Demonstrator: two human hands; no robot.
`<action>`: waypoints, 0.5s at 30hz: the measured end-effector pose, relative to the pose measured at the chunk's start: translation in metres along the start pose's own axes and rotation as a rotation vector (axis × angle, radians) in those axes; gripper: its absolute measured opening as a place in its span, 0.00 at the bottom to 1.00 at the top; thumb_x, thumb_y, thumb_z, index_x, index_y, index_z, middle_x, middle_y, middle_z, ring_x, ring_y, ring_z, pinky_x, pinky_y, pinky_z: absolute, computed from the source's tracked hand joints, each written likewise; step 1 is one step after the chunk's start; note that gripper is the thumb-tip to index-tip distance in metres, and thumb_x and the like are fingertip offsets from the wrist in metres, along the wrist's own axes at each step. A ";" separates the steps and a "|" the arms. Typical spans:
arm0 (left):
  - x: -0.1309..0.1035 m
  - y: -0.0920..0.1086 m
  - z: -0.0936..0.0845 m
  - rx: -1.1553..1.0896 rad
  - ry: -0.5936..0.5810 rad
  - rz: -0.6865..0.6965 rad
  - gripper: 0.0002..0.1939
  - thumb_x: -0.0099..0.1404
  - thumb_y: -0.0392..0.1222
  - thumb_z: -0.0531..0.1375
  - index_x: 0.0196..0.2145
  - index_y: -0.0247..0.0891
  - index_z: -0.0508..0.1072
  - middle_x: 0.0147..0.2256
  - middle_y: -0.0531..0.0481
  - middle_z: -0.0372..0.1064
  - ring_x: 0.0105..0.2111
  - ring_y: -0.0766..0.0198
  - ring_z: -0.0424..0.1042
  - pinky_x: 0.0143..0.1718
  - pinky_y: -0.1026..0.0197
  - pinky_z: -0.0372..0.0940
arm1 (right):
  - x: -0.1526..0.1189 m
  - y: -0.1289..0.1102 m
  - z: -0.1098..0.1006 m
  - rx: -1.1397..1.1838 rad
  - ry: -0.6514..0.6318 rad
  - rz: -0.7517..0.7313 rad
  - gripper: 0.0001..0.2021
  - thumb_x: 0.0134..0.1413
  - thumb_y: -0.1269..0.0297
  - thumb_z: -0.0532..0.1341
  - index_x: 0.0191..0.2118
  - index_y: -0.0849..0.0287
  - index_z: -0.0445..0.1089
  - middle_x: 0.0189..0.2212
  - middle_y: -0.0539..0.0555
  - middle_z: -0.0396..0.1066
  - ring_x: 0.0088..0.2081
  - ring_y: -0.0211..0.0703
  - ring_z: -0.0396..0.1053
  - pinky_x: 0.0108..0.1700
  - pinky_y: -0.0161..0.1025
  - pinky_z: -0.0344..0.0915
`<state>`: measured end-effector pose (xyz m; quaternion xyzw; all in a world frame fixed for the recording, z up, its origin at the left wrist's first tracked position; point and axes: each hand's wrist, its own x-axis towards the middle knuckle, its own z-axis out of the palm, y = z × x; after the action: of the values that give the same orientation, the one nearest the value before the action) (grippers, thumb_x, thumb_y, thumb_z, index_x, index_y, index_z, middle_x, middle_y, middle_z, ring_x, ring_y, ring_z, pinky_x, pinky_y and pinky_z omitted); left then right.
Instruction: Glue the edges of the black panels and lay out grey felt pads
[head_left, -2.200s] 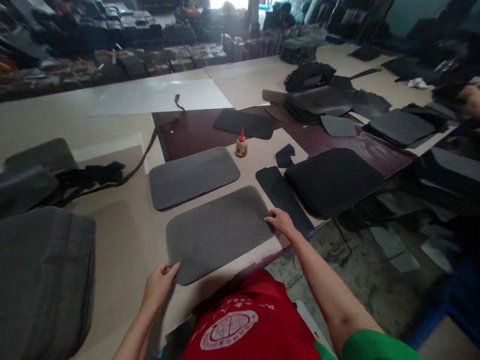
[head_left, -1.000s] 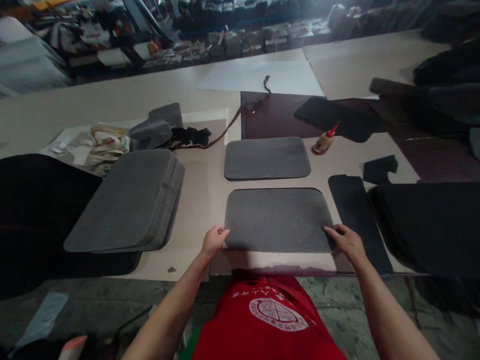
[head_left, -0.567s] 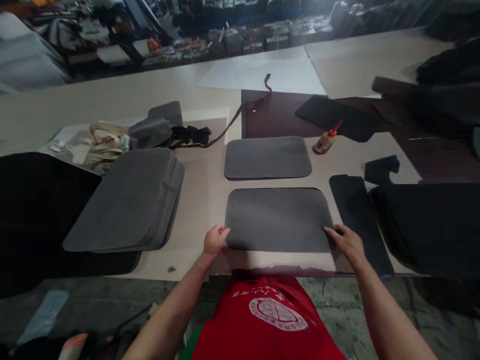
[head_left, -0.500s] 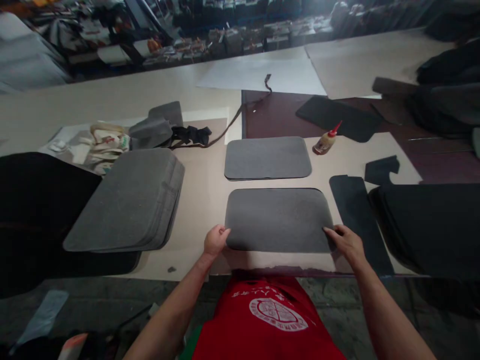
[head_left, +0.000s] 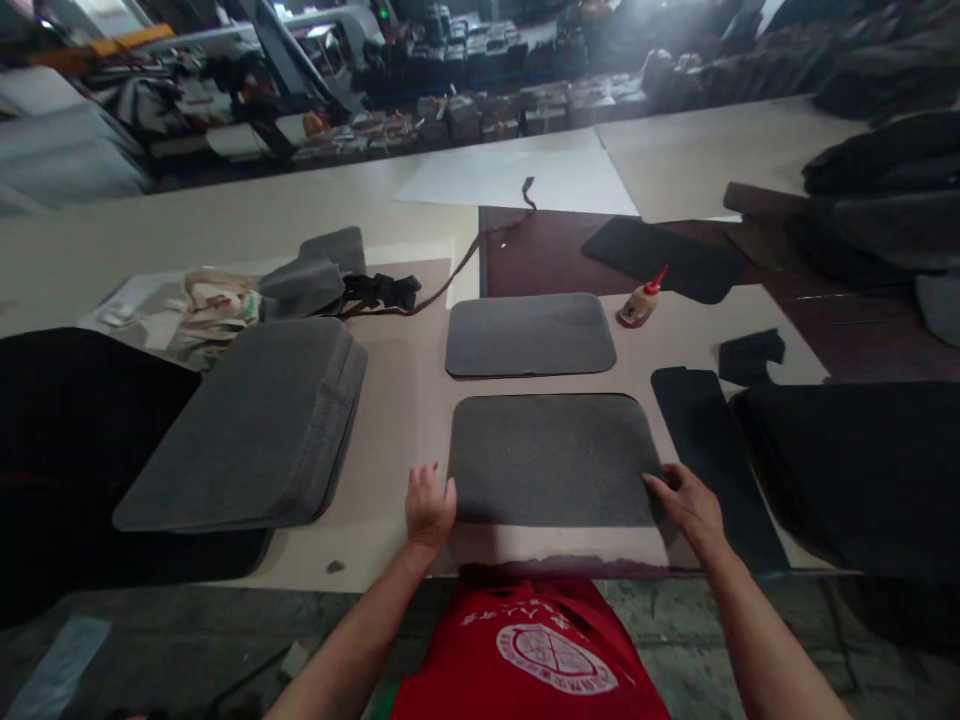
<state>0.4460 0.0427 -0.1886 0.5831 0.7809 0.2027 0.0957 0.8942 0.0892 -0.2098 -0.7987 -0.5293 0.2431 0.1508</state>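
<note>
A dark grey sheet (head_left: 551,460) with rounded corners lies flat in front of me. Beside its left edge, my left hand (head_left: 430,508) rests with the thumb apart from the fingers and nothing in it. My right hand (head_left: 686,500) pinches the sheet's right edge, thumb on top; its lower fingers are partly hidden. Just beyond lies a smaller grey rounded piece (head_left: 531,335), seemingly more than one layer thick. A small bottle with a red nozzle (head_left: 640,303) leans on its side to the right of that piece.
A thick stack of grey rounded sheets (head_left: 247,425) is on the left, near cloth gloves (head_left: 217,305) and a dark strap (head_left: 454,280). At the right are a long black piece (head_left: 709,450), a black stack (head_left: 862,470) and a small black offcut (head_left: 750,357).
My left hand has let go of the sheet's left edge and opened beside it. The right hand stays at the right edge. The whole view has shifted slightly.
</note>
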 end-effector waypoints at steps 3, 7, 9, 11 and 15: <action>-0.002 0.015 0.004 0.001 0.008 0.299 0.16 0.69 0.39 0.53 0.53 0.35 0.67 0.51 0.37 0.67 0.54 0.48 0.65 0.58 0.45 0.61 | 0.001 0.000 0.001 0.003 -0.005 0.015 0.25 0.46 0.38 0.58 0.38 0.54 0.70 0.33 0.54 0.73 0.35 0.50 0.71 0.35 0.41 0.60; 0.006 0.040 0.021 0.028 -0.171 0.729 0.22 0.69 0.40 0.55 0.59 0.37 0.65 0.60 0.41 0.63 0.63 0.50 0.58 0.64 0.46 0.57 | 0.000 -0.001 0.002 0.005 -0.010 -0.013 0.23 0.48 0.39 0.57 0.38 0.54 0.69 0.32 0.53 0.72 0.34 0.49 0.70 0.35 0.40 0.60; 0.015 0.046 0.031 0.068 -0.243 0.800 0.26 0.68 0.44 0.57 0.61 0.37 0.64 0.63 0.41 0.60 0.65 0.48 0.54 0.65 0.44 0.55 | -0.002 -0.002 0.002 0.001 0.003 -0.019 0.23 0.49 0.39 0.57 0.38 0.55 0.69 0.32 0.53 0.72 0.35 0.49 0.70 0.35 0.40 0.59; 0.024 0.047 0.038 0.112 -0.275 0.788 0.30 0.66 0.48 0.59 0.63 0.36 0.62 0.65 0.41 0.58 0.66 0.46 0.53 0.66 0.41 0.54 | -0.003 -0.003 0.003 -0.004 0.012 -0.014 0.21 0.50 0.40 0.57 0.37 0.55 0.68 0.32 0.53 0.72 0.35 0.48 0.70 0.35 0.40 0.59; 0.033 0.040 0.045 0.154 -0.269 0.767 0.33 0.66 0.50 0.58 0.65 0.39 0.59 0.66 0.43 0.56 0.67 0.45 0.53 0.66 0.39 0.52 | -0.004 -0.004 0.004 0.014 0.021 -0.029 0.19 0.51 0.43 0.58 0.37 0.55 0.68 0.32 0.54 0.72 0.36 0.49 0.70 0.36 0.40 0.60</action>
<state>0.4882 0.0932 -0.2088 0.8586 0.5003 0.0867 0.0705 0.8877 0.0874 -0.2104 -0.7925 -0.5375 0.2362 0.1652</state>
